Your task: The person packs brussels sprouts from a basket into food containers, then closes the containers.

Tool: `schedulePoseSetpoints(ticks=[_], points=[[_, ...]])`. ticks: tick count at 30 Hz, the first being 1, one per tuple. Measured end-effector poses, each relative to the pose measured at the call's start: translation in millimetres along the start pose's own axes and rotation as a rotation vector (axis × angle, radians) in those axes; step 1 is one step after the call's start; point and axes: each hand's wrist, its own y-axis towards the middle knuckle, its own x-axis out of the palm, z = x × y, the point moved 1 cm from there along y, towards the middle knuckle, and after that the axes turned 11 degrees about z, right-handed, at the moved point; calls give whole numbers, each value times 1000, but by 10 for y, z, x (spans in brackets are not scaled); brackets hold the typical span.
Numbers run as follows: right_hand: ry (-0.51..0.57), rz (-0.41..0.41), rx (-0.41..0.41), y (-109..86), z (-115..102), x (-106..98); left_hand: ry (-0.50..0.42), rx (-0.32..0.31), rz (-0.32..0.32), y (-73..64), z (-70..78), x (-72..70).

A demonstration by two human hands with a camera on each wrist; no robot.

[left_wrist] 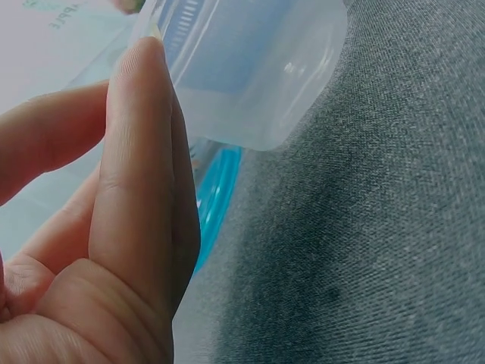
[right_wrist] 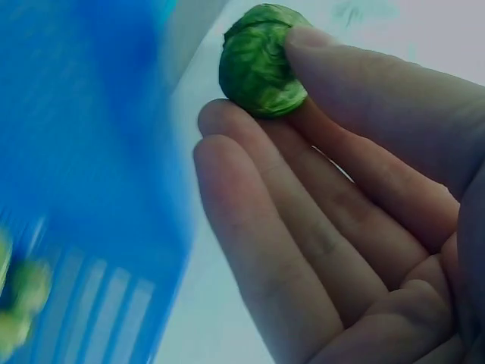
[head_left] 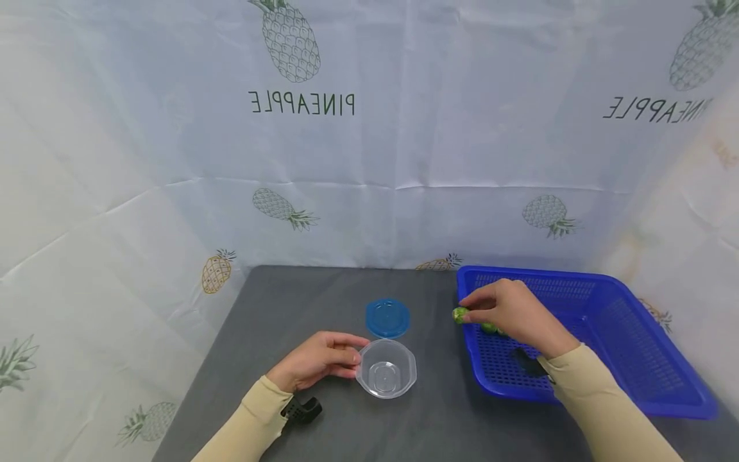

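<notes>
"Sprout first: where does it sit against the fingers?"

"At the very tips. The right hand pinches it. Near the top of the right wrist view, the thumb presses on its right side and other fingers pass behind it. The two nearest fingers reach out, their ends just below it; whether those touch it, the view does not tell."

"And in the head view?"

"Right of centre, lower half. The sprout shows by the left rim of the blue basket. More sprouts lie in the basket, partly hidden by the hand; they blur at the lower left of the right wrist view."

"What about the left hand?"

"Lower middle of the head view. It grips the clear bowl by the left edge, and the bowl's mouth faces up. At the top of the left wrist view, a fingertip meets the bowl's side."

"Anything close by?"

"The blue lid, just beyond the bowl, lying flat on the grey table. Pineapple-printed cloth fills the upper frame, and pale sleeves enter from the bottom edge."
</notes>
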Motion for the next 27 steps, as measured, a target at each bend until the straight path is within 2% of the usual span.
schedulePoseSetpoints(ticks=[5, 10, 18, 22, 27], points=[[93, -24, -46, 65, -414, 345, -5, 6, -3, -25, -21, -32], [174, -42, -72, 34, -653, 683, -5, 5, -13, -20, -15, -27], [244, -101, -98, -89, -692, 1139, 4, -3, -47, 19, 0, 1], [267, -140, -132, -104, -731, 1286, 5, -9, -52, 7, -4, -17], [232, -162, -176, -83, -782, 1408, 2, -14, -52, 2, 1, -29]])
